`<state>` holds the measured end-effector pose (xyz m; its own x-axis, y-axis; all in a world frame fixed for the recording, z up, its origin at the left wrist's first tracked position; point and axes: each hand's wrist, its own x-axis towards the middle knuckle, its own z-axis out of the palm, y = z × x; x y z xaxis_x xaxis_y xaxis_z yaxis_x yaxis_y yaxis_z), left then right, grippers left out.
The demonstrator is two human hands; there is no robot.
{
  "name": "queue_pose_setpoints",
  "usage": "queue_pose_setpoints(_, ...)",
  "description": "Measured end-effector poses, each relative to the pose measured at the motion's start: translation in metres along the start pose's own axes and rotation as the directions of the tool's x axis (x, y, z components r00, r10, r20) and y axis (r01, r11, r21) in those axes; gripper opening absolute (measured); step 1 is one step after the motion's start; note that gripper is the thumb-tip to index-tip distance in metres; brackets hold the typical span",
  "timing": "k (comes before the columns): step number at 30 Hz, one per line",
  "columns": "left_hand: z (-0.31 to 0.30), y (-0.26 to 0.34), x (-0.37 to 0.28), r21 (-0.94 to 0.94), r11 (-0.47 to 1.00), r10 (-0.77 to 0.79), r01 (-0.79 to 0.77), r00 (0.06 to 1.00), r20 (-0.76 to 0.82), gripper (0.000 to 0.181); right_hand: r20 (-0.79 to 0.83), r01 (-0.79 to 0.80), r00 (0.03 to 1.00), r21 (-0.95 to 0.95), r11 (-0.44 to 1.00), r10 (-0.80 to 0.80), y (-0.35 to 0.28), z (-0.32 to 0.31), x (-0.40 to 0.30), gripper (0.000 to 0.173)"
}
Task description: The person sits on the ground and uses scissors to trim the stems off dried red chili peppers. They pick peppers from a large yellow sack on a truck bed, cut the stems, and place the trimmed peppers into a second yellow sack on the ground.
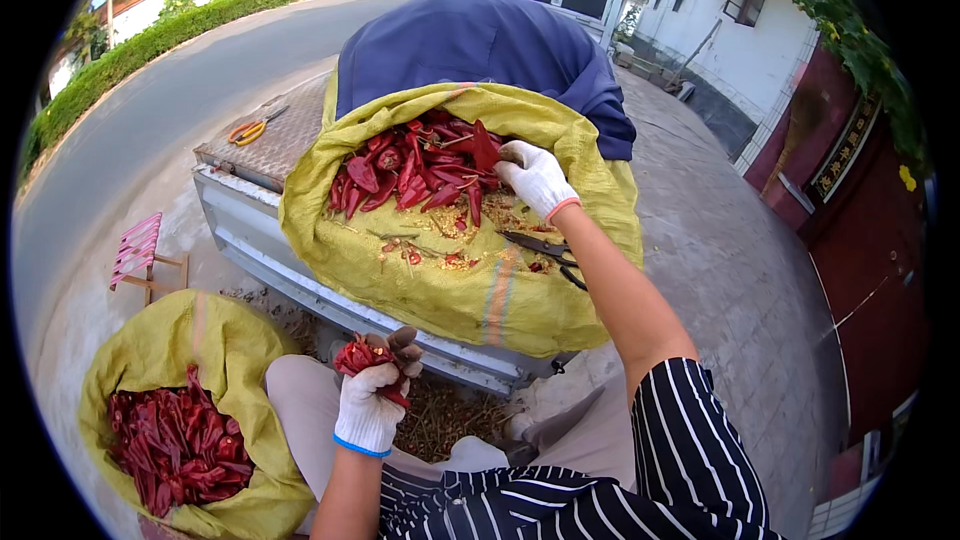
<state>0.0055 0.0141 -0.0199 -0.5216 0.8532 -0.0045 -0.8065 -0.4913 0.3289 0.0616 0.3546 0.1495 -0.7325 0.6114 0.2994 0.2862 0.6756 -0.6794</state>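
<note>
Dried red chili peppers [420, 165] lie heaped in the mouth of a large yellow woven sack [420, 300] on the truck bed. At the right side of that heap, my gloved right hand [534, 174] pinches one dark red chili [485, 147]. My left hand [373, 394], also in a white knit glove, grips a bunch of dried chilies [364, 358] above my lap. Below my right wrist, black-handled scissors [544, 246] rest on the sack. Loose seeds and stem bits [450, 240] are scattered on the fabric beside them.
A second yellow sack [202, 322] holding red chilies [180, 442] stands at my lower left. Orange-handled scissors [255, 129] lie on the metal truck bed [247, 157]. Blue cloth [480, 37] covers the big sack's back. A folding stool [142, 255] stands left. Stems litter the ground [442, 420].
</note>
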Motion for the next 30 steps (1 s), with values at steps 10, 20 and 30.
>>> queue_pose_setpoints(10, 0.027, 0.013, -0.011, 0.630, 0.690, 0.260, -0.356, 0.934, 0.244, 0.040, 0.754, 0.013, 0.623, -0.274, 0.962, 0.207, -0.078, 0.010, -0.063, 0.028)
queue_pose_setpoints(20, 0.019, 0.009, -0.023, 0.886, 0.410, 0.312, -0.219, 0.946, 0.089, 0.047, 0.843, 0.147, 0.536, -0.042, 0.988, -0.044, -0.118, 0.068, -0.052, 0.030)
queue_pose_setpoints(30, 0.010, 0.028, -0.016, 0.155, 0.983, 0.095, -0.094, 0.995, 0.005, 0.051, 0.473, 0.518, 0.848, -0.641, 0.566, -0.240, -0.052, 0.094, 0.028, 0.024)
